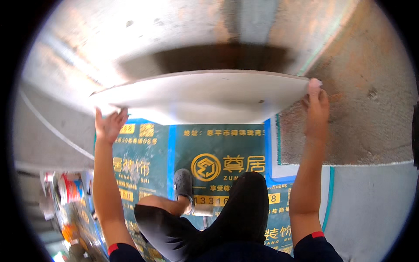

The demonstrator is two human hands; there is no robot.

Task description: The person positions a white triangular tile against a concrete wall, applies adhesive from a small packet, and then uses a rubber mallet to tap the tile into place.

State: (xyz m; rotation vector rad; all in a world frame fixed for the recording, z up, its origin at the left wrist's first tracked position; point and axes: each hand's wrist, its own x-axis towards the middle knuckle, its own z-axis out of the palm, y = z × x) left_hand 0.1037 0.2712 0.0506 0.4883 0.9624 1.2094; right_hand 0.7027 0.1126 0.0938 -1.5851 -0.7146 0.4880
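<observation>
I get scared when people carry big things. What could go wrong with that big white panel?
The white panel might slip: the right hand grips one end, but I can't tell how firmly the left hand holds the other. If it dropped, it could hit the grey shoe. The right hand's bare fingers might also get scraped or pinched if the panel shifted.

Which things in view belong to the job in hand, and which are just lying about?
In use:
pale panel
right hand, gripping its right end
left hand, at its left end

Apparently just lying about:
white bucket, lower left
blurred orange item near it
</observation>
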